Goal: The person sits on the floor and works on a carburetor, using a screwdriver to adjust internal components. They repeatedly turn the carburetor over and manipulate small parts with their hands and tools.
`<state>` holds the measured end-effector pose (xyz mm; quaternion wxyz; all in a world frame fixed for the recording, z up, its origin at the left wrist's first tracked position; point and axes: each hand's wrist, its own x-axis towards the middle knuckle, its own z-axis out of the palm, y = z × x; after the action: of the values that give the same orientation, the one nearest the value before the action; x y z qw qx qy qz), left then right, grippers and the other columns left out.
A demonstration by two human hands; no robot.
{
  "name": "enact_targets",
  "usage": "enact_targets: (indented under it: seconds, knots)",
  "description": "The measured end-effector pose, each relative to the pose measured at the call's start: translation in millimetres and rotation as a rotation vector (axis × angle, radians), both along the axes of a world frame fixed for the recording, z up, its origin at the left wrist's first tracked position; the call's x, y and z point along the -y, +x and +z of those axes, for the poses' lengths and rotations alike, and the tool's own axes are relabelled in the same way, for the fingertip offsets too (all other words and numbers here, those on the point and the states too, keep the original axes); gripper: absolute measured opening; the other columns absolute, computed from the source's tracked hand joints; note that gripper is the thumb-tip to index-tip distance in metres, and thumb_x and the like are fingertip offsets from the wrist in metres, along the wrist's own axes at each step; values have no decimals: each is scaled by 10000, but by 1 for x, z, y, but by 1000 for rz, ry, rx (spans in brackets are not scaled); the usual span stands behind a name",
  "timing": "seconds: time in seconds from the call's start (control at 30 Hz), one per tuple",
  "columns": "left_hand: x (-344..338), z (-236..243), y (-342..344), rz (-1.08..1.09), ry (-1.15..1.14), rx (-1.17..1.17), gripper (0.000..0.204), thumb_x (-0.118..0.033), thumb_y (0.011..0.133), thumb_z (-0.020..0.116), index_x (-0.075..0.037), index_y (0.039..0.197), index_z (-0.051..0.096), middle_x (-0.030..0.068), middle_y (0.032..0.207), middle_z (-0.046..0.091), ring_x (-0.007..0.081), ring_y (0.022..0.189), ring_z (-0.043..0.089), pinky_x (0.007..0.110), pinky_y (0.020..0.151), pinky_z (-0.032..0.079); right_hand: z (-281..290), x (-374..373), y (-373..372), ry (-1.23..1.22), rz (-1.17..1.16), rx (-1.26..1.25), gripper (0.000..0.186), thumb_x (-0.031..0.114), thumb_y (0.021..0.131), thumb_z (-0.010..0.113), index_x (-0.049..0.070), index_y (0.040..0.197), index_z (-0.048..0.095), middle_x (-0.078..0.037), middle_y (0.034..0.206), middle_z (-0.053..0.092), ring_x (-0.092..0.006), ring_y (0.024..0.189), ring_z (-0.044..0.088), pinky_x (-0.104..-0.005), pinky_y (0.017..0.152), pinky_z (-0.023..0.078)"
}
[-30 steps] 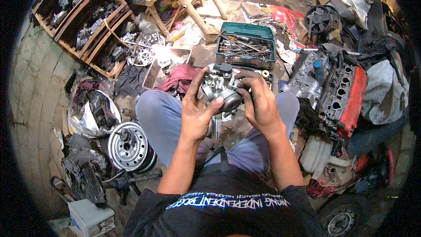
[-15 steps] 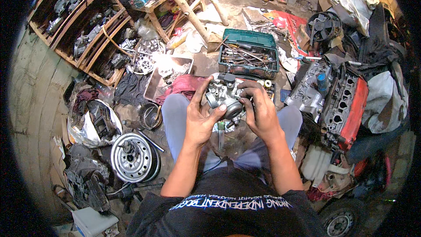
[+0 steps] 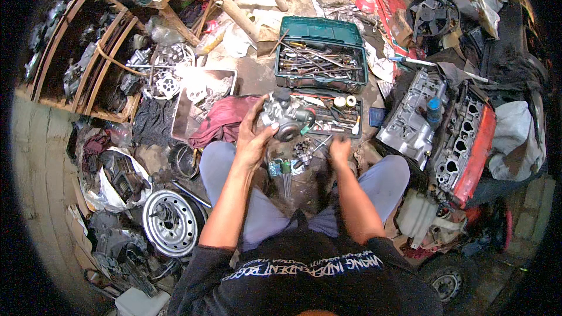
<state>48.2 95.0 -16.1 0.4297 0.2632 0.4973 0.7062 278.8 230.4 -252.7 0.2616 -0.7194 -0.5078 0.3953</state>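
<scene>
My left hand [image 3: 255,139] grips a grey metal carburetor [image 3: 285,118] with a round dark bore, holding it up between my knees. Fingers wrap behind it and the thumb presses on its front. Lower and to the right, my right hand [image 3: 340,151] is off the carburetor, its fingers curled and a little blurred. A thin metal shaft [image 3: 321,144] runs close to its fingertips; whether the fingers hold it is unclear. Beneath the carburetor, small metal parts [image 3: 302,157] and a green-handled screwdriver [image 3: 286,169] lie on the ground.
Ahead stands an open green toolbox [image 3: 319,76] full of tools, with a tool tray [image 3: 351,118] before it. A maroon cloth [image 3: 219,118] hangs over a metal bin [image 3: 181,114]. A wheel rim [image 3: 170,222] lies left; engine heads [image 3: 453,152] are at right. Wooden shelves [image 3: 88,52] hold parts.
My right hand has let go of the carburetor and moved down beside it. My left hand keeps the carburetor, shifted slightly left and tilted. The whole view has shifted as well.
</scene>
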Motion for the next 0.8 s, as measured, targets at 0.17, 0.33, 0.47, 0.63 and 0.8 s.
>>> enact_targets:
  seconds: [0.17, 0.33, 0.47, 0.63, 0.8]
  knots:
    - [-10, -28, 8, 114, -219, 126, 778, 26, 807, 735, -55, 1509, 408, 135, 1426, 532, 234, 1198, 612, 316, 933, 568, -114, 43, 9, -390, 139, 165, 356, 207, 815, 668, -21, 1083, 724, -230, 1031, 729, -349, 961, 706, -438, 856, 531]
    - [-28, -34, 0, 57, -201, 102, 796, 32, 786, 763, -46, 1502, 423, 133, 1403, 531, 216, 1169, 615, 329, 964, 542, -216, 50, 6, -466, 14, -77, 486, 142, 854, 653, 19, 1323, 614, -185, 1023, 717, -286, 866, 688, -419, 760, 549]
    - [-30, -41, -3, 57, -189, 111, 795, 38, 789, 747, -65, 1508, 424, 128, 1398, 522, 195, 1111, 635, 322, 917, 558, -195, 39, -18, -640, -183, -431, 524, 85, 885, 613, 48, 1399, 519, -131, 1033, 693, -251, 854, 640, -407, 733, 509]
    - [-34, -49, -3, 96, -173, 134, 789, 53, 792, 720, -85, 1512, 427, 109, 1400, 516, 162, 1038, 647, 290, 819, 582, -153, 34, -17, -644, -27, -279, 406, 101, 900, 614, 36, 1299, 573, -135, 1064, 696, -260, 885, 644, -408, 765, 518]
    - [-52, -39, 2, 55, -202, 202, 791, 62, 801, 699, -99, 1520, 413, 115, 1428, 509, 160, 1063, 652, 270, 824, 585, -167, 40, -2, -369, -31, -103, 332, 97, 817, 709, -29, 1120, 661, -146, 1061, 704, -267, 952, 656, -401, 862, 509]
